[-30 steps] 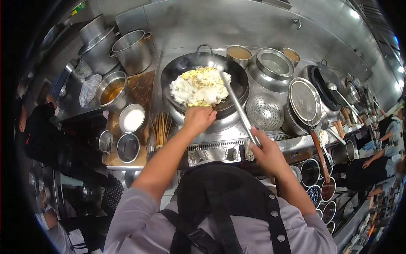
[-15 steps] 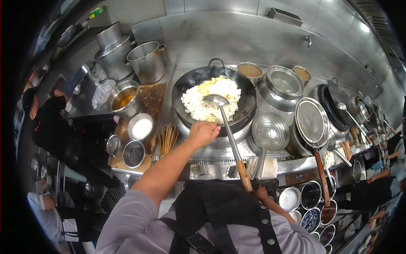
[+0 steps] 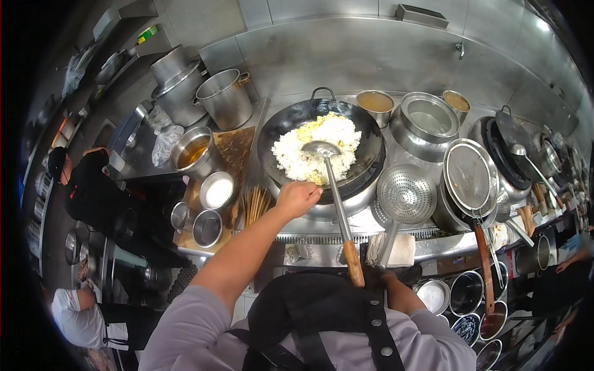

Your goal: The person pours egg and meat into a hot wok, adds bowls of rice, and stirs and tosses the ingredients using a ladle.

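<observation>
A large black wok (image 3: 364, 133) sits on the stove ring in front of me, holding white rice (image 3: 315, 133) mixed with yellow egg. My left hand (image 3: 299, 199) is closed at the wok's near edge; its fingertips are partly hidden. A ladle (image 3: 339, 213) lies with its bowl on the rice and its wooden handle sloping toward me, no hand around it. Low beside my apron is my right hand (image 3: 388, 279), close to the handle end of a perforated skimmer (image 3: 406, 193) and the ladle's handle. The fingers of that hand are in shadow and hidden.
Chopsticks (image 3: 255, 205), a steel bowl of white powder (image 3: 216, 190) and a pot of amber liquid (image 3: 190, 153) stand to the left. Strainers (image 3: 470, 176) rest on a pot at right, near a folded cloth (image 3: 396, 248). Two people work at left; others are at far right.
The view has shifted a little, so things appear slightly to the right. My right hand sits higher near the skimmer's handle. My left hand stays at the wok's edge.
</observation>
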Demonstrator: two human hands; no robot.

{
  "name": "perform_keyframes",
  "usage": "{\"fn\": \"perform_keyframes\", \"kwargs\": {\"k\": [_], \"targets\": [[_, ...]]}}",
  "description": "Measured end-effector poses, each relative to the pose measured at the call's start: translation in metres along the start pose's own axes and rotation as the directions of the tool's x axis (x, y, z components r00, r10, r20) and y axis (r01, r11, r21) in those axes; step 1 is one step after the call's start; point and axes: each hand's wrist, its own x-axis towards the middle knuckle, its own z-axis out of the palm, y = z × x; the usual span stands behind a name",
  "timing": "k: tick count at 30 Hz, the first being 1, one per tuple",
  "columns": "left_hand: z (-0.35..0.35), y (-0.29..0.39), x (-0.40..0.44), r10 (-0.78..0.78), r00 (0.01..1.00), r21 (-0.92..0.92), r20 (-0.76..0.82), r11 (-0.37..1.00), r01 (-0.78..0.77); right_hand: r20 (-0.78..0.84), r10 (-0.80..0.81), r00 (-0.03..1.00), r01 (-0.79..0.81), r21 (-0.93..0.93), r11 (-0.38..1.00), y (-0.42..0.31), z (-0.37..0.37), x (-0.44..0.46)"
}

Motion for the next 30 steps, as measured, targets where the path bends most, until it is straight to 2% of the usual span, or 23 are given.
{"fn": "perform_keyframes", "kwargs": {"k": [1,3,4,6,9,10,12,13,15,16,18,19,21,24,27,30], "targets": [[-0.001,0.001,-0.001,0.000,1.000,0.004,0.000,1.000,0.000,0.090,0.045,0.995,-0.060,0.184,0.981,0.005,-0.006,0.002],[-0.002,0.002,0.000,0.003,1.000,0.007,-0.001,1.000,-0.003,0.266,0.132,0.955,-0.253,0.495,0.831,0.020,-0.015,0.007],[-0.003,0.003,0.000,-0.007,1.000,0.000,0.006,1.000,0.007,0.264,0.134,0.955,-0.253,0.494,0.832,0.023,-0.017,0.008],[-0.004,0.003,0.000,-0.017,1.000,-0.006,0.013,1.000,0.017,0.437,0.176,0.882,-0.452,0.682,0.575,0.029,-0.021,0.007],[-0.002,0.000,0.001,-0.009,1.000,-0.002,0.014,1.000,0.009,0.318,0.231,0.920,-0.372,0.516,0.772,0.012,-0.097,-0.030],[-0.002,0.000,0.001,0.004,1.000,-0.002,-0.001,1.000,-0.004,0.319,0.233,0.919,-0.375,0.516,0.770,0.014,-0.099,-0.029],[-0.001,0.000,0.000,0.019,1.000,-0.007,-0.012,1.000,-0.019,0.387,0.281,0.878,-0.475,0.642,0.602,0.021,-0.100,-0.035],[0.000,0.000,-0.001,0.015,1.000,-0.008,-0.011,1.000,-0.015,0.389,0.285,0.876,-0.479,0.640,0.600,0.025,-0.097,-0.037],[-0.001,0.000,0.000,0.010,1.000,-0.008,-0.013,1.000,-0.010,0.189,0.149,0.971,-0.224,0.486,0.845,0.034,-0.080,-0.035],[-0.002,0.000,0.000,0.013,1.000,-0.005,-0.010,1.000,-0.013,0.119,0.176,0.977,-0.211,0.446,0.870,0.034,-0.014,-0.003],[-0.003,0.000,0.000,0.014,1.000,-0.005,-0.007,1.000,-0.014,-0.024,0.226,0.974,-0.203,0.358,0.912,0.014,0.000,-0.004],[-0.003,0.001,0.000,-0.003,1.000,0.010,0.014,1.000,0.003,-0.022,0.226,0.974,-0.204,0.357,0.912,0.013,-0.002,-0.002],[-0.003,0.002,0.000,-0.020,0.999,0.024,0.038,1.000,0.020,0.105,0.200,0.974,-0.217,0.178,0.960,0.013,-0.006,-0.002],[-0.003,0.000,0.000,-0.020,0.999,0.033,0.038,0.999,0.018,0.375,0.115,0.920,-0.275,0.407,0.871,0.035,-0.025,0.010],[-0.002,0.000,0.000,-0.008,1.000,0.026,0.024,1.000,0.008,0.273,0.120,0.954,-0.221,0.380,0.898,0.034,-0.100,-0.037],[-0.002,0.001,0.000,-0.015,1.000,0.010,0.006,1.000,0.015,0.272,0.102,0.957,-0.213,0.416,0.884,0.040,-0.067,-0.023]]}}
